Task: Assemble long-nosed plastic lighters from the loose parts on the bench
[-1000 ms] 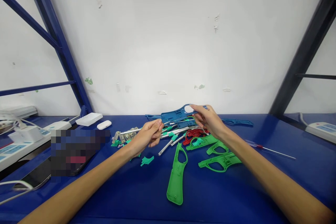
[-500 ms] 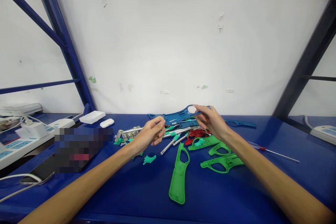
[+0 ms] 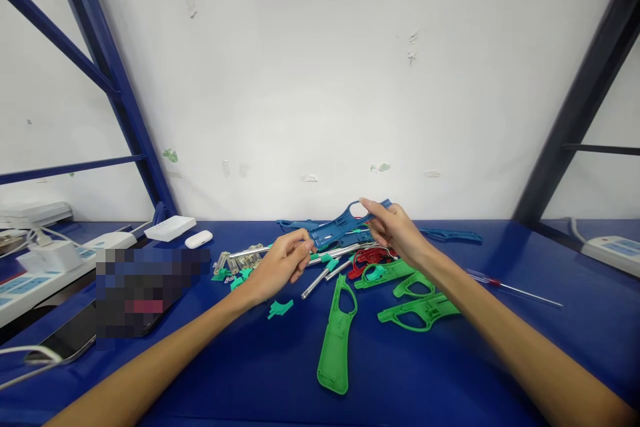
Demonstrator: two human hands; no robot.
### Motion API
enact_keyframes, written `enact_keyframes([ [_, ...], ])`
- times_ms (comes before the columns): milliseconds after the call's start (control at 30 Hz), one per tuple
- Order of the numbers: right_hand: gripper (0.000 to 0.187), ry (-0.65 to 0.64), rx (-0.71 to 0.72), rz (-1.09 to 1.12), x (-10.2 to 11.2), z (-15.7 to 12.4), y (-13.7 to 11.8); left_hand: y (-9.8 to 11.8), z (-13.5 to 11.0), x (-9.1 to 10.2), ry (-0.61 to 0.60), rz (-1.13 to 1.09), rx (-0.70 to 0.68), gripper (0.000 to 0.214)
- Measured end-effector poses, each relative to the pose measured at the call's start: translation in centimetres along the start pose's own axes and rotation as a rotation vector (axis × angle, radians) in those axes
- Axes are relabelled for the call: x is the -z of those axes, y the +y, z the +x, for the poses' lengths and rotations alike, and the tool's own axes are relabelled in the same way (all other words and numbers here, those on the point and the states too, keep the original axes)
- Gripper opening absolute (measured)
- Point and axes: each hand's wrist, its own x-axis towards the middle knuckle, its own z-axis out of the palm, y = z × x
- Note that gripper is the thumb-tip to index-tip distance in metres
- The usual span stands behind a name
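My right hand pinches the ring end of a blue plastic handle shell and holds it tilted above the blue table. My left hand is closed at the shell's lower end, fingers pinched on something small that I cannot make out. Under both hands lies a heap of metal tubes with teal tips, red shells and green shells. One long green shell lies nearest to me.
A small teal piece lies near my left wrist. At the left are a phone, white power strips, a white box and an earbud case. A red-tipped rod and another blue shell lie right. Blue rack posts stand on both sides.
The blue shell has tipped, its left end dropping toward my left hand, which has moved up to meet it. My right hand stays where it was.
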Motion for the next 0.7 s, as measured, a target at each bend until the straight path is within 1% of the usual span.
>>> enact_keyframes([
  [300,0.031,0.044,0.028,-0.046,0.30,0.32,0.13,0.17,-0.37,-0.16,-0.049,0.084,-0.036,0.030],
  [467,0.032,0.071,0.036,-0.058,0.64,0.45,0.24,0.10,-0.36,-0.45,-0.035,0.086,-0.028,0.030],
  [700,0.029,0.005,0.022,-0.102,0.15,0.05,0.08,0.23,-0.36,-0.35,-0.009,0.060,-0.026,0.031],
])
